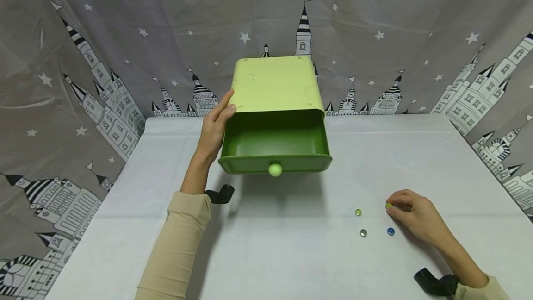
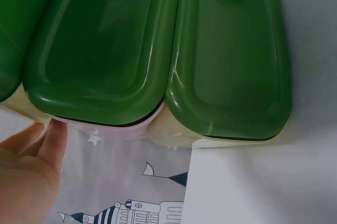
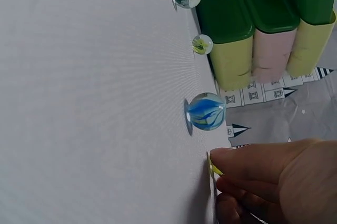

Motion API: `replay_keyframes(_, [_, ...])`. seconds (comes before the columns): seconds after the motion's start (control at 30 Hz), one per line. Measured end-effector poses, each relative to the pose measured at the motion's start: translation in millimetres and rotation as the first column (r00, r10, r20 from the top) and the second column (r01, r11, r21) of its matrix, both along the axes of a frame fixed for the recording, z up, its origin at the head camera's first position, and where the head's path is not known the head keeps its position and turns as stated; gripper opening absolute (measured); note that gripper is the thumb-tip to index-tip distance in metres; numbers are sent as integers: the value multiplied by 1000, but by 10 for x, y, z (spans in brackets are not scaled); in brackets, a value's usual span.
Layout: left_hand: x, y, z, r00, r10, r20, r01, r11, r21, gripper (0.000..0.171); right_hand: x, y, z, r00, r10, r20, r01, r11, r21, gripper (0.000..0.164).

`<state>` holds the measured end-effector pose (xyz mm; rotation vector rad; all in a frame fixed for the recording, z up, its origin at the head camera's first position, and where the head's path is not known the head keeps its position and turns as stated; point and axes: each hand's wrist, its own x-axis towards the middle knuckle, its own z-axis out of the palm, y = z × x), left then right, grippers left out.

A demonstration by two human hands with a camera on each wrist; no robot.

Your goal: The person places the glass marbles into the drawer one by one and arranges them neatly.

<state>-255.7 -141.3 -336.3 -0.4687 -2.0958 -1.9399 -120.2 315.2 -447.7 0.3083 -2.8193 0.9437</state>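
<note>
A small drawer cabinet (image 1: 276, 84) with a pale yellow-green top stands at the back middle. Its green top drawer (image 1: 275, 163) is pulled out, and the part of its inside that shows holds nothing. My left hand (image 1: 214, 126) rests against the cabinet's left side, fingers fairly straight near the upper front corner. On the right, my right hand (image 1: 418, 216) pinches a yellow-green marble (image 1: 388, 205) between thumb and fingers, right at the tabletop. Close by lie a blue marble (image 1: 390, 231), a greenish marble (image 1: 358, 212) and a clear marble (image 1: 363, 233) with orange and dark green inside.
A white cloth (image 1: 275, 263) covers the table. In the left wrist view, two lower drawer fronts (image 2: 100, 50) are closed beneath the pulled-out one. Behind the table hangs a grey curtain (image 1: 187, 8) printed with castles and stars.
</note>
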Motion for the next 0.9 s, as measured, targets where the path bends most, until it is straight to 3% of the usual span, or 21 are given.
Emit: replay_keyframes(0.9, [-10,-11,-12,1000,-2,-5,2,1000,4,52,17,0,-22,999,-42,22,44,997,-60,16])
